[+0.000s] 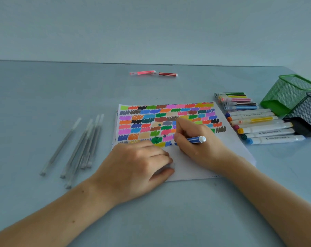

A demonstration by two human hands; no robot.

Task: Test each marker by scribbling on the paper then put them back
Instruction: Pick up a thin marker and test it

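Note:
A white paper point(236, 145) covered with rows of coloured scribbles lies in the middle of the table. My right hand point(195, 139) grips a blue marker point(195, 139) with its tip down on the paper beside fresh blue marks. My left hand point(138, 166) rests on the paper's lower left part, fingers curled around a small clear cap point(170, 166). A row of coloured markers point(258, 122) lies to the right of the paper.
Several thin grey pens point(79, 147) lie at the left. Two red pens point(153, 73) rest near the far edge. A green mesh holder point(288, 94) and a black mesh holder point(306, 113) lie tipped over at the right.

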